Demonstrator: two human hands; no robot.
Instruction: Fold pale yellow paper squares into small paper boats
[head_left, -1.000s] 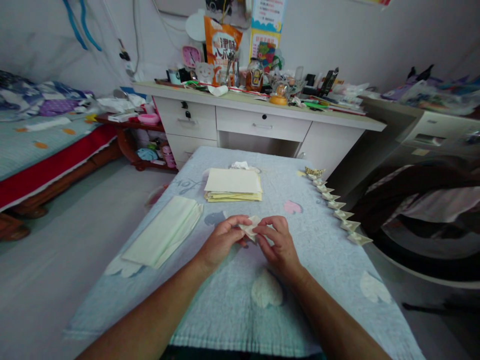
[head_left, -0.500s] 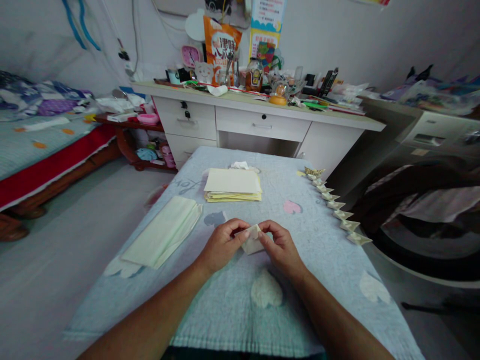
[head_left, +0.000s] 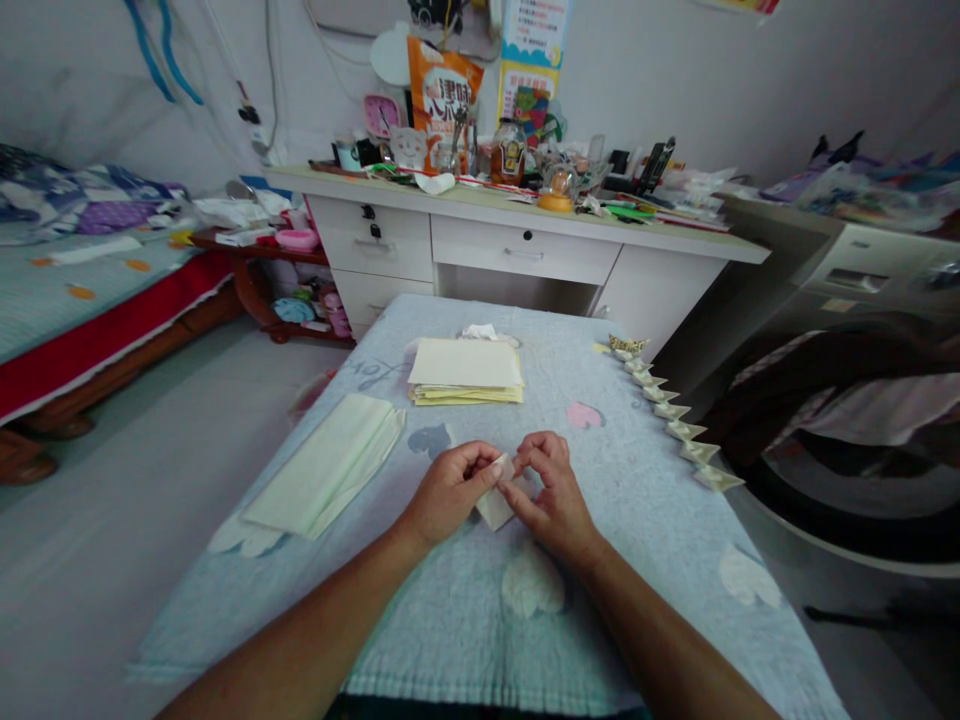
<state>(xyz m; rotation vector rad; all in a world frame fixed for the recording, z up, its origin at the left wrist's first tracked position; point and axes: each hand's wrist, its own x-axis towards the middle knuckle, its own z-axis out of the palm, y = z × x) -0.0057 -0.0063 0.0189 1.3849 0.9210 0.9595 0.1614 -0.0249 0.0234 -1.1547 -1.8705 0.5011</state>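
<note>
While the left hand (head_left: pixel 452 492) pinches a small folded paper (head_left: pixel 495 508) over the middle of the worktop (head_left: pixel 420 630), the right hand (head_left: pixel 553 503) grips it too, fingertips close together (head view). Paper stack (head_left: pixel 465 362) toward far edge; pale-green sheets (head_left: pixel 330 465) near left edge; folded paper boats (head_left: pixel 685 430) along right edge.

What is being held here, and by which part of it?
A small folded paper, pinched near its upper end by the left hand; the right hand touches it there too.
</note>
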